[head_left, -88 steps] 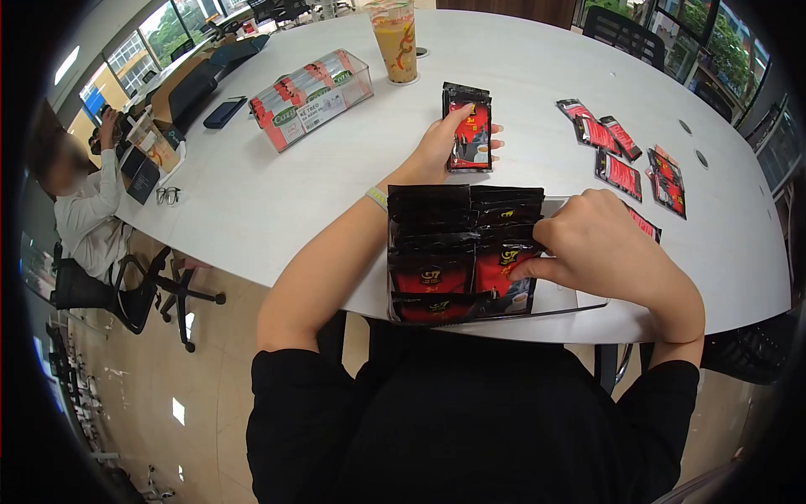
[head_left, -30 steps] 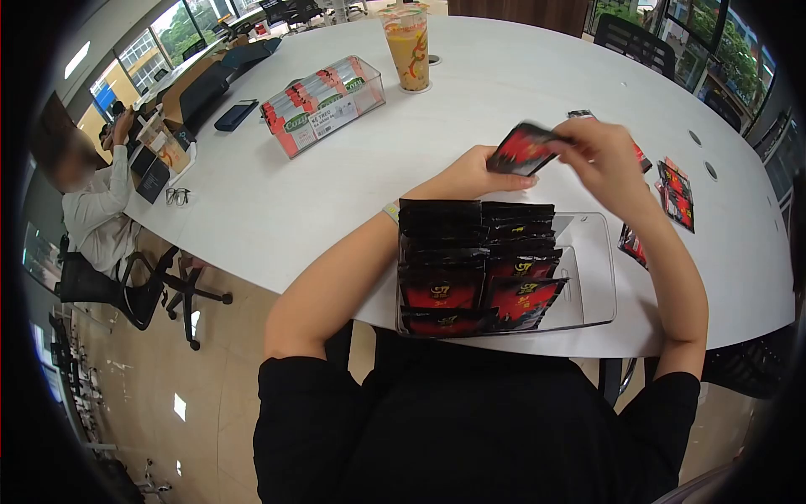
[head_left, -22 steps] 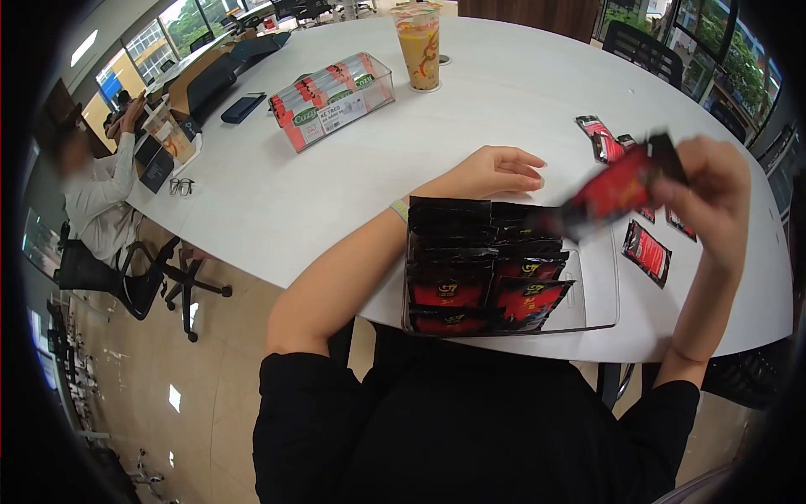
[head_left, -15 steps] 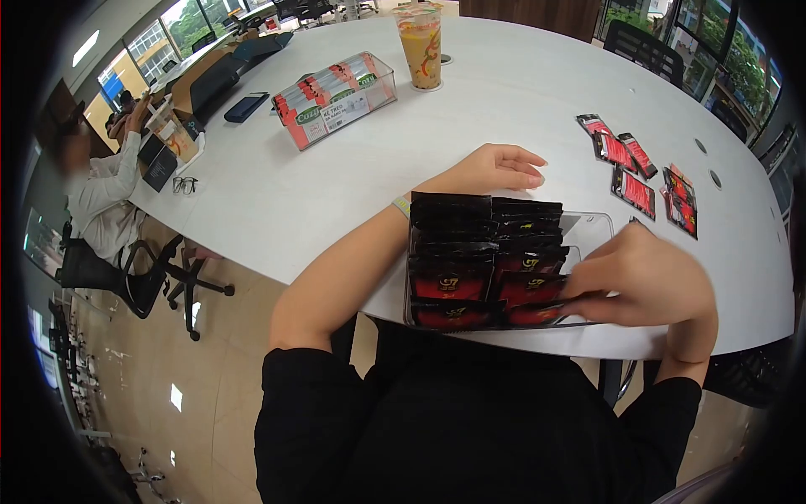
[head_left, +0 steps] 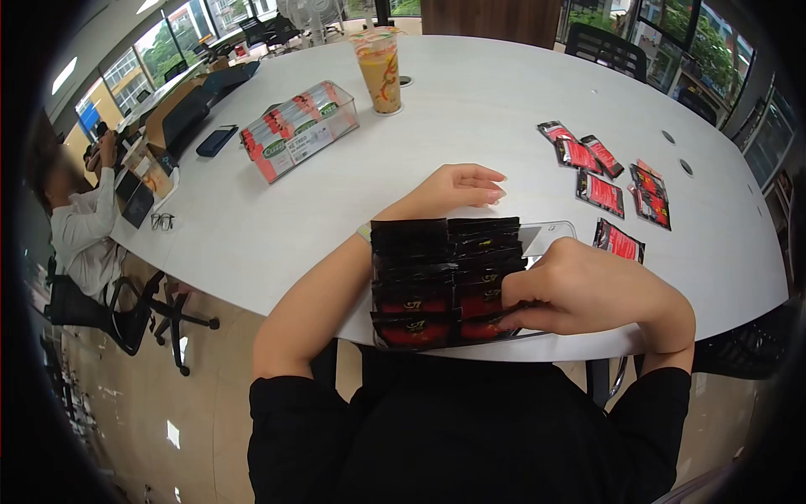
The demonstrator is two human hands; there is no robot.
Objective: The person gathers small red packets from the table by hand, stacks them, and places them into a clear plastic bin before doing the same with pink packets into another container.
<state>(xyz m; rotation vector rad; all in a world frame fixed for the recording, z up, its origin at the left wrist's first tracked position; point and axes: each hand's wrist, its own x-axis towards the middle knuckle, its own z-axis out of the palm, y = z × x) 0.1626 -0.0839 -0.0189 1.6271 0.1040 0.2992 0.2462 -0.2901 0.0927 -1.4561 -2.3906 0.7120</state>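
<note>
Your right hand (head_left: 588, 290) is pinching a coffee sachet (head_left: 495, 323), hiding the clear tray's (head_left: 546, 235) right side; loose sachets (head_left: 600, 189) are lying beyond, left hand (head_left: 453, 186) resting spread.

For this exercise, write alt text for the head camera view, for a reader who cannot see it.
A person's right hand presses into the front row of red and black sachets standing in a clear tray at the edge of a white table. The left hand rests flat behind the tray. More loose sachets lie to the right.
</note>
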